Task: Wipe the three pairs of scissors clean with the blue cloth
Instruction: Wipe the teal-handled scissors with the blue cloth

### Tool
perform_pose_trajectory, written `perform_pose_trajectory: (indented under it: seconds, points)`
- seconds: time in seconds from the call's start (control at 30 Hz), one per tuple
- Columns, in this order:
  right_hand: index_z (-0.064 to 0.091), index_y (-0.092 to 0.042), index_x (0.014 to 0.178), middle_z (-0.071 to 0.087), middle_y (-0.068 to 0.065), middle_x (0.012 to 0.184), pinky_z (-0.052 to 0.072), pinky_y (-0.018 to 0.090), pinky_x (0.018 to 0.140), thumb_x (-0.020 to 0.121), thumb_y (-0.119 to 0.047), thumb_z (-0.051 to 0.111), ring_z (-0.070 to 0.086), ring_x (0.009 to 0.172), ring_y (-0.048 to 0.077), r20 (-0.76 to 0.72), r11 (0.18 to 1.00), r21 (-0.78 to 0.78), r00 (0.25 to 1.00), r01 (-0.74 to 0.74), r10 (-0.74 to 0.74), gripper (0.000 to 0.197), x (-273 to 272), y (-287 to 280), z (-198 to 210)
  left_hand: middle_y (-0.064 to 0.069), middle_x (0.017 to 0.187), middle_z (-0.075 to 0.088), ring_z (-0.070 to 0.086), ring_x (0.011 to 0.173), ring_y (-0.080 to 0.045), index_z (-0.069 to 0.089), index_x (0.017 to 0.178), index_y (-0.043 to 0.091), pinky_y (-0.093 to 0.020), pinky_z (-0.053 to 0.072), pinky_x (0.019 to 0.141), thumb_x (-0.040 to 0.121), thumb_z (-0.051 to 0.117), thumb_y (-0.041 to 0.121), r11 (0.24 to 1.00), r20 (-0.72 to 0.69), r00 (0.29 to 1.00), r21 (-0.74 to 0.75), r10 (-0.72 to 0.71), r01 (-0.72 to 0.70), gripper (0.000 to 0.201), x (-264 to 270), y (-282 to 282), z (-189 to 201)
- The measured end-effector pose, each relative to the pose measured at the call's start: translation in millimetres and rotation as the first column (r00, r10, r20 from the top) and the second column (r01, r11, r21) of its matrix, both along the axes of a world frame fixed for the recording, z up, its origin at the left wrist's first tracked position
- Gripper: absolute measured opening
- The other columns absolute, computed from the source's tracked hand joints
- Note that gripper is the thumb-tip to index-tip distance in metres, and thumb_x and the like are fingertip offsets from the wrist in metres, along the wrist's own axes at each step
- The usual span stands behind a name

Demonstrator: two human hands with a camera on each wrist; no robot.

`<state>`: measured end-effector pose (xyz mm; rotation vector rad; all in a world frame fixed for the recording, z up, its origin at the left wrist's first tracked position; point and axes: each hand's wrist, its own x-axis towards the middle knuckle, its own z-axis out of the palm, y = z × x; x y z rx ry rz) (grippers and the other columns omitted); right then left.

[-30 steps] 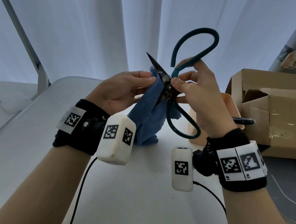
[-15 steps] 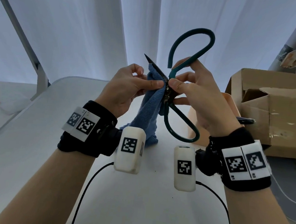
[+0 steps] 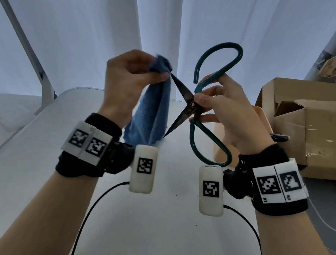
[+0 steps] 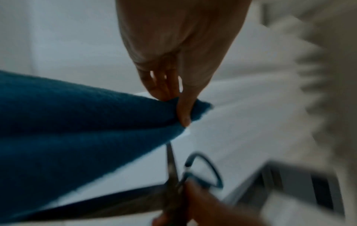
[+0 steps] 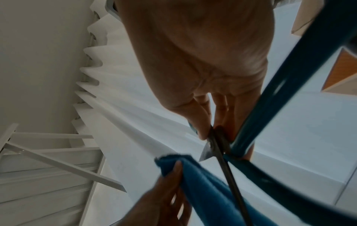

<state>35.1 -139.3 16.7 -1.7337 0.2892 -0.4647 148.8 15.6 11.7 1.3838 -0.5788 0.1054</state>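
The right hand (image 3: 225,110) pinches the scissors (image 3: 194,107) at the pivot, thumb on the near face and fingers on the handle shank behind; the grip is closed on the tool. The scissors are held in the air at centre frame in the head view, blades spread into an X. One dark blade runs from the pivot toward the upper left; the other runs toward the lower left. One green handle loop rises to upper centre, the other hangs toward the lower right.

The left hand (image 3: 131,75) pinches a fold of the cloth (image 3: 152,109) between thumb and fingers; this grip is closed on the cloth. The rest of the cloth hangs down, left of the blades. The pinch sits at the tip of the upper blade, touching or just clear of it; the wrist views are too blurred to tell which.

Judgement: the upper blade's long axis points from the pivot straight at the left hand, so that hand is nearer for the next stroke. The lower blade lies just beside the hanging cloth.

At right frame a cardboard box (image 3: 316,126) stands on the surface (image 3: 152,229). A dark handle (image 3: 279,137) protrudes beside it, probably another pair. The third pair is not visible.
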Motion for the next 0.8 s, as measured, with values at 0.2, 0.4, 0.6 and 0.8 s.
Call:
perform_pose_trajectory:
  seconds: [0.2, 0.4, 0.6, 0.8]
  points:
    - [0.057, -0.009, 0.120, 0.065, 0.016, 0.097, 0.063, 0.036, 0.065, 0.096, -0.001, 0.060, 0.073, 0.070, 0.018, 0.007, 1.000, -0.016, 1.000, -0.011, 0.011, 0.026, -1.1, -0.5, 0.7, 0.016, 0.095, 0.075, 0.065, 0.096, -0.008, 0.080, 0.095, 0.025, -0.022, 0.051, 0.086, 0.083, 0.078, 0.023, 0.933, 0.530, 0.844, 0.339, -0.085, -0.118, 0.012, -17.9, -17.8, -1.4]
    - [0.058, -0.016, 0.110, 0.064, 0.017, 0.093, 0.063, 0.037, 0.064, 0.094, -0.001, 0.063, 0.074, 0.072, 0.022, 0.020, 0.998, -0.066, 1.000, -0.007, 0.008, 0.023, -3.6, -2.7, 1.6, 0.017, 0.099, 0.074, 0.047, 0.097, -0.007, 0.079, 0.100, 0.029, -0.035, 0.035, 0.088, 0.085, 0.073, 0.038, 0.834, 0.664, 0.746, 0.439, -0.050, -0.335, 0.018, -10.5, -20.6, -9.8]
    - [0.060, -0.025, 0.104, 0.062, 0.019, 0.087, 0.062, 0.034, 0.058, 0.091, 0.002, 0.066, 0.072, 0.077, 0.033, 0.030, 0.989, -0.150, 1.000, 0.003, 0.002, 0.031, 0.6, -1.8, -5.0, 0.017, 0.100, 0.063, 0.031, 0.099, -0.011, 0.075, 0.101, 0.028, -0.030, 0.015, 0.080, 0.090, 0.068, 0.041, 0.669, 0.660, 0.733, 0.622, -0.168, -0.407, 0.018, -5.5, -19.0, -12.7]
    - [0.060, -0.023, 0.113, 0.065, 0.008, 0.081, 0.063, 0.037, 0.064, 0.090, 0.000, 0.068, 0.072, 0.069, 0.020, 0.004, 0.976, -0.215, 0.999, -0.031, 0.033, 0.033, 3.9, -0.3, -8.9, 0.021, 0.100, 0.063, 0.032, 0.098, -0.012, 0.076, 0.103, 0.029, -0.030, 0.015, 0.080, 0.093, 0.066, 0.036, 0.640, 0.623, 0.762, 0.661, -0.177, -0.392, 0.016, 1.4, -13.6, -12.1]
